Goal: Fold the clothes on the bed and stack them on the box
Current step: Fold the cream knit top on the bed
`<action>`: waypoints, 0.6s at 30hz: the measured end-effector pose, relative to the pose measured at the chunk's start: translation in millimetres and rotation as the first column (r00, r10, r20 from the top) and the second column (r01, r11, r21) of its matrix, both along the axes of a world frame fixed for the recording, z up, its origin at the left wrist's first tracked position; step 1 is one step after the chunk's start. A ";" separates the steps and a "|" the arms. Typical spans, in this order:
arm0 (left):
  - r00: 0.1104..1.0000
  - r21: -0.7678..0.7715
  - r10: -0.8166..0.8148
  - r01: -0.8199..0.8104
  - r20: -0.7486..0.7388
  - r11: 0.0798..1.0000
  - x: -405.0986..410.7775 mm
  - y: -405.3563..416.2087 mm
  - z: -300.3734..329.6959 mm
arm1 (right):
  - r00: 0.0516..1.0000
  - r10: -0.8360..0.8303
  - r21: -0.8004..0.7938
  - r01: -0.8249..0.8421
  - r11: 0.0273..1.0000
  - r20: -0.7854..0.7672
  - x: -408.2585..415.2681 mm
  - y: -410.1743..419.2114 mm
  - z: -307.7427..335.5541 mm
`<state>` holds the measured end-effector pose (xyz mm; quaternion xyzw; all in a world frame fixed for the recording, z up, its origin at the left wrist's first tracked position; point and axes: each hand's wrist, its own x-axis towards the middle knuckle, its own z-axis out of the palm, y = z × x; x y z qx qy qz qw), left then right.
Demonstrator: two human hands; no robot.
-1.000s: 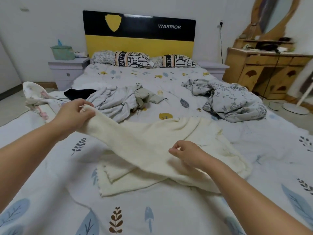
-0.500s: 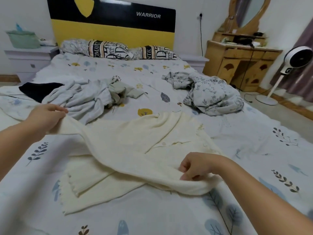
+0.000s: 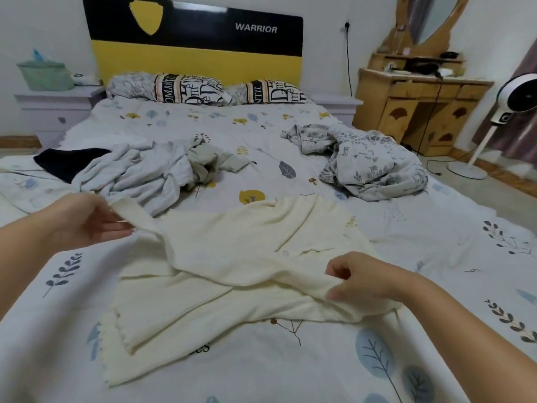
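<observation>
A cream knitted sweater lies spread on the leaf-print bed in front of me. My left hand holds the end of one sleeve at the left, lifted slightly off the sheet. My right hand pinches the sweater's right side, low over the bed. Behind the sweater lies a crumpled pile of light grey clothes with a black garment at its left and a pale green one at its right. No box is in view.
A crumpled floral blanket lies on the bed's right side. Two pillows rest against the black-and-yellow headboard. A nightstand stands at the left; a wooden dresser and a white fan stand at the right.
The view swung right and nearer the bed. My left hand loosened, its fingers now extended along the sleeve end. My right hand moved right with the sweater's side.
</observation>
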<state>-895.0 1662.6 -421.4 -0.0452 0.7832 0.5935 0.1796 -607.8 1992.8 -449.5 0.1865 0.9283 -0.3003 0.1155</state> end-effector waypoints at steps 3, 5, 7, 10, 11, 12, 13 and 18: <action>0.988 -0.134 -0.100 0.085 -0.115 0.987 1.9 7.8 -3.9 | 0.990 -0.081 -0.107 0.068 0.992 -0.117 -0.7 9.0 -8.4; 0.963 -0.227 -0.049 -0.014 -0.267 0.974 -6.3 8.6 -9.0 | 0.961 -0.227 -0.381 0.152 0.912 -0.160 1.9 17.8 -10.0; 0.948 -0.170 0.048 -0.106 -0.313 0.980 -10.4 12.8 -10.4 | 0.942 -0.313 -0.599 0.184 0.779 -0.118 4.5 28.2 -12.7; 0.956 0.032 0.129 -0.125 -0.265 0.992 -13.5 23.8 -4.6 | 0.891 -0.452 -0.724 0.283 0.629 -0.044 4.4 40.7 -20.7; 0.961 0.113 0.150 -0.126 -0.233 0.985 -13.2 28.2 -3.2 | 0.856 -0.517 -0.739 0.330 0.587 -0.028 2.7 43.5 -23.6; 0.960 0.152 0.161 -0.128 -0.229 0.980 -15.9 33.4 -5.0 | 0.830 -0.558 -0.697 0.390 0.602 -0.017 1.7 44.4 -25.7; 0.956 0.138 0.163 -0.132 -0.245 0.982 -16.8 38.8 -6.1 | 0.844 -0.536 -0.605 0.415 0.679 -0.023 0.5 47.7 -30.5; 0.920 -0.030 0.141 -0.163 -0.366 0.986 -40.5 56.1 -26.4 | 0.933 -0.359 -0.257 0.349 0.901 0.009 -14.7 48.5 -39.5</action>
